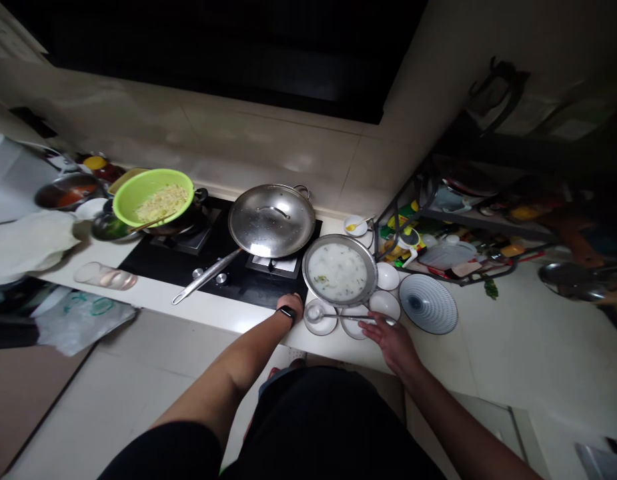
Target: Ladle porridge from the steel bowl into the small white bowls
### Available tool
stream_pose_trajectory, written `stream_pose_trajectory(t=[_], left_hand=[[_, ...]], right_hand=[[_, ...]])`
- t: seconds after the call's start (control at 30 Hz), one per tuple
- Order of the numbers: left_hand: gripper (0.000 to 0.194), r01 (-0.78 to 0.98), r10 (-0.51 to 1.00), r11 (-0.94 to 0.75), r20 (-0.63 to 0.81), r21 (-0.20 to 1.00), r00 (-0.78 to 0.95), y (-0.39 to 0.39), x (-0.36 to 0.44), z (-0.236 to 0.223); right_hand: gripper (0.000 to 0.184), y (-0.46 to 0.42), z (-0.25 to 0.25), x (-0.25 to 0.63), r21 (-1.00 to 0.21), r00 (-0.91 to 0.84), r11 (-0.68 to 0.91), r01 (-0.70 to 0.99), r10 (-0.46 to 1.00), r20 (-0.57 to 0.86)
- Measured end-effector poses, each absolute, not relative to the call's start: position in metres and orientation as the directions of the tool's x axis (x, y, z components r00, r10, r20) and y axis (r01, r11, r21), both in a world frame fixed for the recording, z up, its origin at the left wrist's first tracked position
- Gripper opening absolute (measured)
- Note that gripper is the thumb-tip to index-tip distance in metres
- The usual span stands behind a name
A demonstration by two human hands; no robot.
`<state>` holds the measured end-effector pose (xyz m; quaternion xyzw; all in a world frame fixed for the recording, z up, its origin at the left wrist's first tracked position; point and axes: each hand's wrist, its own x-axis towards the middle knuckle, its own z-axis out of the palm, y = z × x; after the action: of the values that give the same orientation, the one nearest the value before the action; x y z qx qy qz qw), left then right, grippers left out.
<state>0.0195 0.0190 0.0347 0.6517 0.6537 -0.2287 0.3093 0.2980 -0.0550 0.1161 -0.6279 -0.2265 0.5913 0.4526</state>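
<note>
My right hand [391,337] is closed around the handle of a metal ladle [344,317]. The ladle's scoop is over the front left white bowl [322,327]. My left hand [291,305], below a dark wristwatch, is at the counter's front edge just left of that bowl; its fingers are mostly hidden. Behind the small bowls stands a metal pot [308,283] of white, soupy food with green bits. Another small bowl [357,329] lies under the ladle handle, and further small bowls [385,305] stand to the right of the pot.
A lidded wok [271,223] sits on the black stove [253,290], its long handle pointing front left. Further left are a green basin [125,200] of pale shreds and a glass [105,275]. To the right are a striped bowl [428,303] and a crowded rack [458,280].
</note>
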Motion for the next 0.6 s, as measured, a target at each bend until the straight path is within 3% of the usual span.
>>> stream_pose_trajectory(t=[0.2,0.33,0.47,0.6], left_hand=[[0.054,0.993,0.702,0.009,-0.708,0.114,0.075,0.020,0.019,0.033],[0.050,0.995,0.703,0.018,-0.709,0.097,0.056,0.020,0.020,0.033],[0.048,0.994,0.712,0.025,-0.700,0.103,0.054,0.019,0.020,0.033],[0.050,0.994,0.718,0.032,-0.694,0.107,0.051,0.019,0.019,0.031]], right_hand=[[0.051,-0.022,0.149,0.311,-0.932,0.276,-0.303,-0.198,0.895,-0.349],[0.050,0.002,0.156,0.314,-0.981,0.271,-0.162,0.104,0.954,-0.128],[0.036,0.012,0.152,0.316,-0.823,-0.076,0.160,0.544,0.987,0.142],[0.033,0.014,0.143,0.315,-0.583,-0.426,0.447,0.678,0.886,0.185]])
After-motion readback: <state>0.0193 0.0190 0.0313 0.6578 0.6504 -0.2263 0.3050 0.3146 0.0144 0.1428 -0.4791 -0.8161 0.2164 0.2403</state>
